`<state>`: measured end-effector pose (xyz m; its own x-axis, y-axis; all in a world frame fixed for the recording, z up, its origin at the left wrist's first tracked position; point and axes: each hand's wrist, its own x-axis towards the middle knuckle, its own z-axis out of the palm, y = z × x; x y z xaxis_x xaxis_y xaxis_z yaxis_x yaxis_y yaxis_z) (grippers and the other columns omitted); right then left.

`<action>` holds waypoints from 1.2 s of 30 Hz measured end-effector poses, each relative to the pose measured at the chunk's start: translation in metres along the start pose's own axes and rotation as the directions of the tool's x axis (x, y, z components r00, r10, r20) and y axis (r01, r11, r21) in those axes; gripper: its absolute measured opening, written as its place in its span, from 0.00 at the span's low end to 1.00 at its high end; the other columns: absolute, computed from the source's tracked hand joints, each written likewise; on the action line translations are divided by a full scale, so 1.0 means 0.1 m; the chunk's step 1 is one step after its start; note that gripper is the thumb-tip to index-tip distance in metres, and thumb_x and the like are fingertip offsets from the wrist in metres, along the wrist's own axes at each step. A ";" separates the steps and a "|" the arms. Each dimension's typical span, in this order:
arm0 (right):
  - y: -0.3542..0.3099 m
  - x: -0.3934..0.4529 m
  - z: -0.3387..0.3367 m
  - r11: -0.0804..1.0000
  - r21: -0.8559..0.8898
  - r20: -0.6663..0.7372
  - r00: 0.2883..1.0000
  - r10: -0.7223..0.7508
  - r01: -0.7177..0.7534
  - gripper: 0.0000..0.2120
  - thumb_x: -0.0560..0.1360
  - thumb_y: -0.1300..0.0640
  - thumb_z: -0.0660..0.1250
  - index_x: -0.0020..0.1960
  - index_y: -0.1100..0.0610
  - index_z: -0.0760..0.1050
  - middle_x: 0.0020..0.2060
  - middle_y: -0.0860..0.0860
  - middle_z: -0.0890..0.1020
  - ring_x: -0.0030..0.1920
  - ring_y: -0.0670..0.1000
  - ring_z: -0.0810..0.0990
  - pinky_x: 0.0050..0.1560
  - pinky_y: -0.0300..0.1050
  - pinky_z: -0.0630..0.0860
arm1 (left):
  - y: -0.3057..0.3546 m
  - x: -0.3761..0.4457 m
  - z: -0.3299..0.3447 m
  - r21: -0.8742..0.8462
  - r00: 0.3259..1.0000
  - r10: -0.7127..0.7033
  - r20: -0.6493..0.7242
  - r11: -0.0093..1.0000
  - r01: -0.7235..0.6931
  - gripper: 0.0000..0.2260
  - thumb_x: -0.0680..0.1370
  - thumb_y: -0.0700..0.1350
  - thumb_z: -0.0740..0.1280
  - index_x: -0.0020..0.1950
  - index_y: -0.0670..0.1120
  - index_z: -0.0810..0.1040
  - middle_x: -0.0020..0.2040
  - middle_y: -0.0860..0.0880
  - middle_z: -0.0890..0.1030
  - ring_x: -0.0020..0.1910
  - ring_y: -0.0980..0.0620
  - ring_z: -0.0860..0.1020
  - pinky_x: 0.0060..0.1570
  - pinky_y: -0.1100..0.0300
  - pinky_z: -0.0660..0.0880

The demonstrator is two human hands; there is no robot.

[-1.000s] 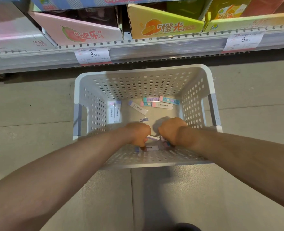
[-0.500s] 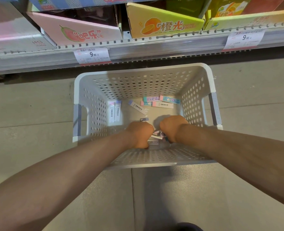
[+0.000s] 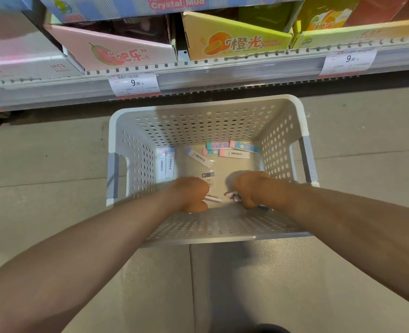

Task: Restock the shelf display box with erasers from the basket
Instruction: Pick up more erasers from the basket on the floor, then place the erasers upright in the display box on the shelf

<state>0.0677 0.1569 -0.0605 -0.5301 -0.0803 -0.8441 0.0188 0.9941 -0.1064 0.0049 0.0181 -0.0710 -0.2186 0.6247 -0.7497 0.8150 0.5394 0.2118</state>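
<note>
Reaching hands: the left hand is clenched on a pale eraser, its long axis lying left to right; the right hand is clenched on small erasers.
Loose erasers: scattered flat at the far end of the basket.
Floor: grey tiles, under a shop shelf.

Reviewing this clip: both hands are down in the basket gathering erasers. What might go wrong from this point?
1. The left hand and right hand each seem to clutch erasers with ends poking out; one may slip on the lift.
2. The erasers by the far wall and the pair at the left wall lie apart, so they may get missed.
3. The basket wall is deep; a wrist may catch its rim.
</note>
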 end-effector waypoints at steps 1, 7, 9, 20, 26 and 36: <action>0.00 -0.01 -0.01 1.000 0.022 0.007 1.000 0.001 -0.001 0.07 0.74 0.55 0.64 0.50 0.55 0.74 0.48 0.52 0.76 0.45 0.54 0.72 0.52 0.48 0.76 | -0.02 -0.03 -0.01 -0.040 1.000 -0.005 0.000 0.999 0.005 0.16 0.76 0.45 0.60 0.29 0.46 0.61 0.29 0.49 0.66 0.28 0.51 0.65 0.31 0.59 0.65; -0.02 -0.36 -0.37 0.919 0.389 -0.242 0.970 0.031 0.068 0.15 0.73 0.54 0.64 0.31 0.57 0.64 0.36 0.54 0.73 0.41 0.56 0.74 0.38 0.42 0.67 | -0.15 -0.31 -0.26 -0.425 0.990 -0.059 -0.128 0.905 -0.001 0.10 0.78 0.41 0.58 0.39 0.42 0.75 0.36 0.44 0.81 0.35 0.48 0.79 0.41 0.55 0.75; -0.07 -0.53 -0.53 0.810 0.577 -0.296 0.951 0.084 0.108 0.13 0.71 0.52 0.68 0.35 0.60 0.71 0.33 0.54 0.73 0.38 0.54 0.73 0.34 0.41 0.66 | -0.12 -0.54 -0.44 -0.518 0.981 -0.098 -0.170 0.855 -0.004 0.11 0.78 0.41 0.58 0.37 0.46 0.74 0.31 0.48 0.79 0.32 0.52 0.77 0.42 0.56 0.74; -0.44 -2.69 -1.92 0.252 0.895 -0.423 0.879 0.221 0.367 0.14 0.69 0.55 0.72 0.29 0.54 0.70 0.14 0.43 0.72 0.16 0.39 0.68 0.19 0.29 0.62 | 0.36 -2.64 -2.27 -0.880 0.847 -0.399 -0.352 0.449 -0.154 0.17 0.78 0.42 0.61 0.28 0.44 0.70 0.23 0.49 0.71 0.18 0.58 0.65 0.24 0.65 0.64; -0.71 -4.30 -2.94 0.214 0.847 -0.525 0.829 0.190 0.487 0.14 0.69 0.52 0.71 0.28 0.52 0.72 0.18 0.45 0.69 0.20 0.43 0.65 0.23 0.36 0.61 | 0.82 -4.24 -3.47 -0.915 0.859 -0.363 -0.362 0.314 -0.253 0.19 0.81 0.44 0.56 0.30 0.43 0.67 0.20 0.52 0.69 0.14 0.60 0.59 0.15 0.71 0.55; -1.13 -6.90 -4.29 0.201 0.732 -0.677 0.729 0.102 0.651 0.18 0.70 0.52 0.70 0.41 0.68 0.74 0.28 0.56 0.69 0.27 0.47 0.65 0.26 0.35 0.60 | 1.54 -6.66 -5.12 -0.831 0.845 -0.266 -0.464 0.459 -0.312 0.17 0.80 0.46 0.59 0.31 0.43 0.70 0.20 0.54 0.70 0.16 0.60 0.62 0.17 0.70 0.58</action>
<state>0.0675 0.1308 0.7593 -0.9583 0.0916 -0.2707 0.2790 0.0943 -0.9556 0.0014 -0.0254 0.7825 -0.6503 0.6466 -0.3987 -0.0035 0.5222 0.8528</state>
